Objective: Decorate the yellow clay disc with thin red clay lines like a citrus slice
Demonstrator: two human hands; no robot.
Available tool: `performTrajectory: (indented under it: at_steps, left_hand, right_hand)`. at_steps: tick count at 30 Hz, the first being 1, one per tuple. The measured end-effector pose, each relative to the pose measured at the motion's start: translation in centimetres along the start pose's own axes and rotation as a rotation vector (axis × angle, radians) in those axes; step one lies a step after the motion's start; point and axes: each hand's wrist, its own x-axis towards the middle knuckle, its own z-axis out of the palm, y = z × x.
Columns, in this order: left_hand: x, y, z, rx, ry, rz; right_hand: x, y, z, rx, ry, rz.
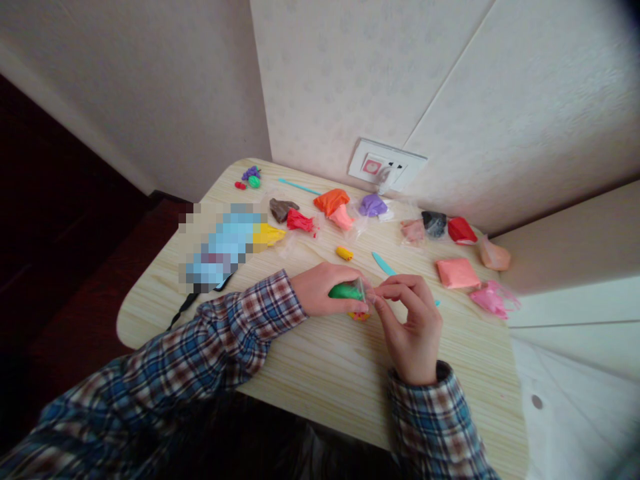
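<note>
My left hand (327,288) is closed around a clear plastic bag of green modelling clay (346,291). The thumb and fingers of my right hand (411,319) pinch the clear end of that same bag, to the right of the clay. Under the bag, partly hidden by my left fingers, a small yellow and red piece (359,316) rests on the table. Just beyond my hands lie a short yellow clay roll (345,253) and a light-blue modelling knife (383,263), whose far end passes behind my right hand.
Bags of clay in several colours, including orange (331,200), purple (373,205) and red (463,231), lie along the back of the wooden table (310,373). A phone with a blurred screen (225,247) is at left. Small clay fruits (254,181) sit at the far left corner. Behind is a wall socket (387,165).
</note>
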Motion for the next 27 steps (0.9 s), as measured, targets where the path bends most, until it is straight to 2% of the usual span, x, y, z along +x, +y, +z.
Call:
performTrajectory:
  at_steps: [7, 14, 20, 27]
  left_hand:
    - [-0.1, 0.1, -0.1, -0.041, -0.002, 0.021]
    - [0.1, 0.0, -0.2, -0.073, 0.033, 0.051]
    - [0.0, 0.1, -0.5, -0.076, 0.099, -0.002]
    - [0.1, 0.1, -0.8, -0.114, 0.124, -0.017]
  right_hand:
    - [0.2, 0.5, 0.1, 0.167, 0.07, 0.11]
    - [0.3, 1.3, -0.2, 0.499, 0.05, 0.32]
    - [0.3, 1.4, -0.4, 0.787, 0.032, 0.513]
    - [0.6, 1.4, -0.5, 0.935, 0.046, 0.631]
